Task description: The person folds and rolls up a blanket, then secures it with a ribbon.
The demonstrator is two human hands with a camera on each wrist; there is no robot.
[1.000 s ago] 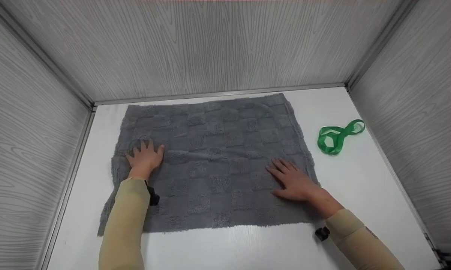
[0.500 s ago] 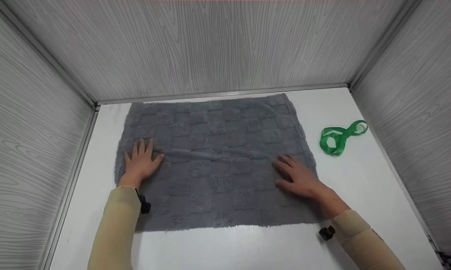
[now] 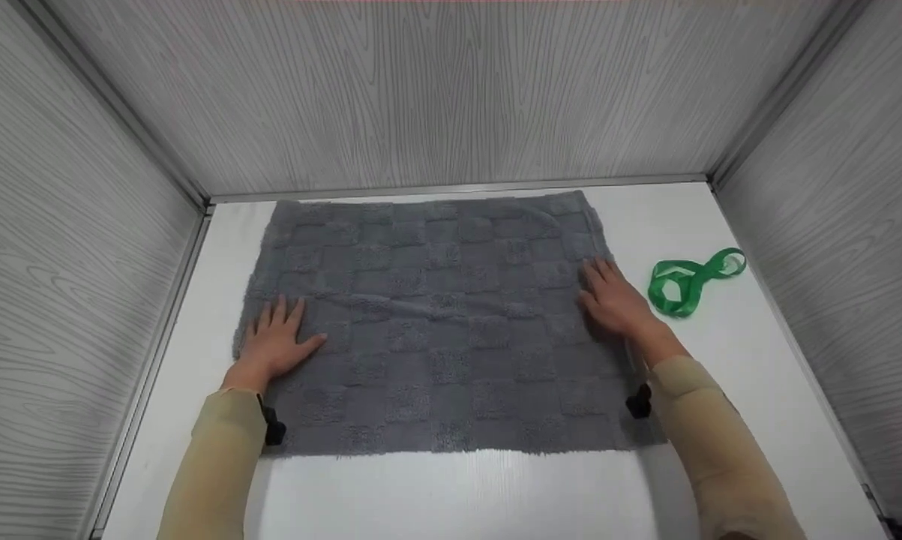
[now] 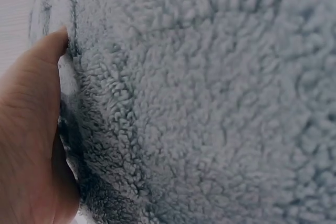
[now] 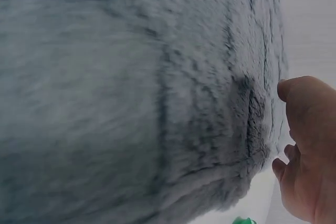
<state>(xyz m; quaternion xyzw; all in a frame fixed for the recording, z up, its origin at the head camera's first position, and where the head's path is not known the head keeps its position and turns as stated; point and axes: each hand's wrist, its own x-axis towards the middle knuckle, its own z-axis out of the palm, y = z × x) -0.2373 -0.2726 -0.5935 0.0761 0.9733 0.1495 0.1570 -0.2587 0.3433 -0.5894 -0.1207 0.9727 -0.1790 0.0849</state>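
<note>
A grey fleecy cloth (image 3: 436,360) with a raised checkered pattern lies spread on the white table, with a long crease across its middle. My left hand (image 3: 271,346) rests flat near the cloth's left edge, fingers spread and thumb pointing inward. Near the right edge is my right hand (image 3: 614,301), fingers extended and slightly bent, holding nothing visible. In the left wrist view, thick pile (image 4: 199,108) fills most of the picture beside the thumb side of the hand (image 4: 26,124). The right wrist view shows the right hand (image 5: 312,145) beside the cloth's edge, apparently a little above it.
A green ribbon (image 3: 695,279) lies in loops on the table to the right of the cloth. Grey wood-grain panels (image 3: 436,97) enclose the table at the back and both sides. A strip of white table (image 3: 458,495) shows in front of the cloth.
My right hand lifts slightly, then moves away from me and outward to the cloth's right edge. The left hand shifts a little toward me and the left edge. The camera view shifts slightly.
</note>
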